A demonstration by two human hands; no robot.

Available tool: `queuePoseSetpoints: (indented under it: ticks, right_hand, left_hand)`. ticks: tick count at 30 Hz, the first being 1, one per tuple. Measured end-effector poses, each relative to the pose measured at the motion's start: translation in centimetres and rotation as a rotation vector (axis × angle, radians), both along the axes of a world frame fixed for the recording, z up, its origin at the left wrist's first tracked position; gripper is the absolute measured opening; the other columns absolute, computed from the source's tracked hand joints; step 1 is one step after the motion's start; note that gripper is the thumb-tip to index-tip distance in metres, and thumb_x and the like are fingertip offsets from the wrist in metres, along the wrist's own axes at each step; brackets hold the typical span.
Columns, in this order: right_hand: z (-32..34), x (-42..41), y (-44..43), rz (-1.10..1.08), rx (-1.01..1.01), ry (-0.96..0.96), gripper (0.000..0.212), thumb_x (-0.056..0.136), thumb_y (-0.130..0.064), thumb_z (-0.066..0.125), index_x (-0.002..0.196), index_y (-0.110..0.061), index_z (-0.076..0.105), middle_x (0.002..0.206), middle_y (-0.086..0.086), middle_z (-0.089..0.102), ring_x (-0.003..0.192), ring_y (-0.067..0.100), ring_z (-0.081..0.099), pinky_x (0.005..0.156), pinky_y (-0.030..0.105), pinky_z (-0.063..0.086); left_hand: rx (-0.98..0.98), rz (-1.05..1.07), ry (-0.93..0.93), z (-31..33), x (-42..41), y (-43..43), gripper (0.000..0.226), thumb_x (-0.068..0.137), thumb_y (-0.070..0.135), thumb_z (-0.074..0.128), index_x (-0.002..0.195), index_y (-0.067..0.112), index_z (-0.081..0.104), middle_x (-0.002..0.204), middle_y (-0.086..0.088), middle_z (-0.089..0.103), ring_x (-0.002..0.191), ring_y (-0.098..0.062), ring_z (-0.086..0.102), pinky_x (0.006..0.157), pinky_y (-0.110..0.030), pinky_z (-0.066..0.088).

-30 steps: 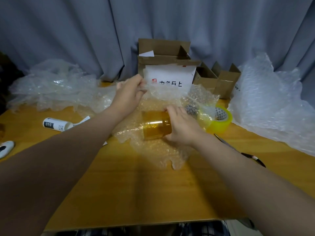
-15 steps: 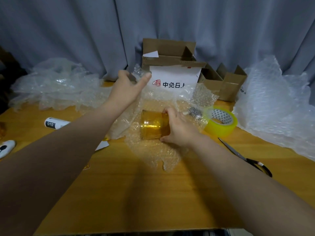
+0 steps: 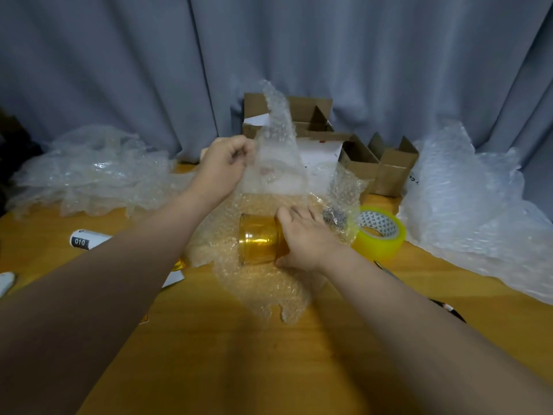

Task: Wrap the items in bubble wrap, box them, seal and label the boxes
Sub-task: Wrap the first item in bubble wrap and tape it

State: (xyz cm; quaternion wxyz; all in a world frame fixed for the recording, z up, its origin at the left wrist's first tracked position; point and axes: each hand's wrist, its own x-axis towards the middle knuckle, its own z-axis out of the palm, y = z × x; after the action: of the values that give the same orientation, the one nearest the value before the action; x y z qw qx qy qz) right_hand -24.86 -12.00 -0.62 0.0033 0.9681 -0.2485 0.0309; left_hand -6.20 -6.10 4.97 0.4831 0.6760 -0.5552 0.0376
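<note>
Left hand [image 3: 224, 167] pinches one edge of the bubble wrap sheet [image 3: 278, 145] between thumb and curled fingers, holding that corner raised off the table [image 3: 269, 363]. Right hand [image 3: 308, 239] grips one end of the amber jar [image 3: 258, 242], fingers curled round it.

Left to right:
- Far left edge: small white object [image 3: 6, 283], cut off by the frame, type unclear.
- Loose bubble wrap heap [image 3: 89, 172], crumpled and translucent, against the grey curtain [image 3: 269, 55].
- White tube [image 3: 82, 239] with a dark band marked "010", lying flat, partly hidden by the left forearm.
- Centre: jar lies on its side on the flat part of the sheet. Transparent, smooth, cylindrical, bare end pointing left. The raised wrap partly screens the open cardboard box [image 3: 308, 112] behind it.
- Just right of the right hand: a grey crumpled item [image 3: 333, 218] under the wrap, not identifiable.
- Yellow tape roll [image 3: 380, 235], glossy, lying flat, touching the sheet's edge.
- Two small open boxes [image 3: 392, 169] behind the roll.
- Scissors [image 3: 446, 308], mostly hidden by the right forearm.
- Far right: large bubble wrap pile [image 3: 472, 211], whiter, draped over the table.

Table is smooth yellow wood.
</note>
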Motion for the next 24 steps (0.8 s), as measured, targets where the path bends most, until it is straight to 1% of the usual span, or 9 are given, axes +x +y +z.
queuePoseSetpoints:
  ticks: [3,5,7,10,11,13,17,20,24]
  right_hand:
    - [0.5,0.2,-0.5,-0.006,0.138,0.012,0.078,0.073,-0.039,0.078,0.130,-0.016,0.030,0.145,0.010,0.037,0.142,0.029,0.020,0.116,0.048,0.017]
    - [0.8,0.4,-1.0,0.005,0.317,-0.041,0.081,0.072,-0.034,0.081,0.133,-0.020,0.030,0.143,0.006,0.038,0.134,0.025,0.031,0.105,0.040,0.031]
    - [0.4,0.6,-1.7,0.017,0.437,-0.103,0.088,0.070,-0.034,0.083,0.140,-0.024,0.030,0.144,0.002,0.036,0.130,0.022,0.036,0.103,0.036,0.034]
    - [-0.7,0.6,-2.2,0.087,0.515,-0.218,0.087,0.074,-0.038,0.080,0.145,-0.023,0.032,0.150,0.004,0.033,0.136,0.023,0.033,0.113,0.041,0.030]
    - [-1.0,0.3,-2.3,0.096,0.586,-0.278,0.078,0.077,-0.033,0.077,0.143,-0.018,0.037,0.147,0.005,0.039,0.134,0.021,0.038,0.112,0.039,0.033]
    - [-1.2,-0.8,-2.6,0.029,0.700,-0.393,0.056,0.085,-0.021,0.069,0.136,-0.015,0.048,0.138,0.003,0.050,0.127,0.016,0.046,0.108,0.033,0.037]
    - [-1.9,-3.5,-4.2,-0.109,0.373,-0.547,0.028,0.083,-0.015,0.057,0.110,-0.014,0.063,0.116,0.003,0.059,0.112,0.019,0.052,0.095,0.030,0.040]
    - [-2.0,-5.2,-4.8,-0.089,0.350,-0.265,0.034,0.088,-0.026,0.062,0.118,-0.012,0.057,0.120,0.004,0.052,0.113,0.019,0.050,0.093,0.028,0.040]
    - [-1.5,-5.7,-4.0,-0.019,0.454,0.188,0.087,0.071,-0.063,0.070,0.141,-0.024,0.037,0.137,0.002,0.036,0.126,0.020,0.040,0.107,0.037,0.038]
  left_hand:
    - [0.084,0.317,-0.035,0.0,-0.4,0.2,0.013,0.093,0.025,0.050,0.101,0.032,0.058,0.117,0.006,0.059,0.117,-0.024,0.048,0.097,-0.039,0.032]
    - [0.028,0.411,-0.072,0.2,-1.8,1.1,0.032,0.093,0.029,0.053,0.123,0.020,0.050,0.131,-0.003,0.046,0.123,-0.024,0.038,0.100,-0.037,0.027]
    - [-0.008,0.308,-0.193,-0.3,-3.6,1.9,0.041,0.092,0.034,0.054,0.127,0.016,0.045,0.130,-0.006,0.041,0.122,-0.023,0.037,0.103,-0.037,0.028]
    - [0.449,-0.013,-0.422,-2.8,-5.6,2.1,0.052,0.090,0.050,0.047,0.133,0.021,0.043,0.133,-0.003,0.047,0.123,-0.023,0.041,0.105,-0.041,0.032]
    - [0.599,-0.057,-0.434,-3.7,-5.8,2.1,0.057,0.090,0.056,0.044,0.137,0.023,0.040,0.136,-0.002,0.048,0.125,-0.023,0.042,0.105,-0.041,0.032]
    - [0.710,-0.046,-0.385,-4.7,-5.8,2.0,0.066,0.088,0.065,0.038,0.141,0.026,0.036,0.140,-0.002,0.048,0.127,-0.024,0.044,0.104,-0.042,0.036]
    - [0.745,-0.031,-0.581,-4.9,-5.8,1.7,0.082,0.077,0.071,0.052,0.143,0.027,0.032,0.140,-0.002,0.046,0.125,-0.025,0.044,0.105,-0.039,0.035]
    - [0.785,-0.024,-0.691,-4.9,-5.7,1.7,0.090,0.072,0.064,0.064,0.145,0.027,0.026,0.140,-0.003,0.045,0.122,-0.026,0.045,0.100,-0.038,0.038]
    - [0.823,0.000,-0.707,-5.0,-6.0,1.6,0.093,0.070,0.058,0.069,0.145,0.028,0.022,0.139,-0.006,0.043,0.123,-0.029,0.043,0.099,-0.041,0.042]
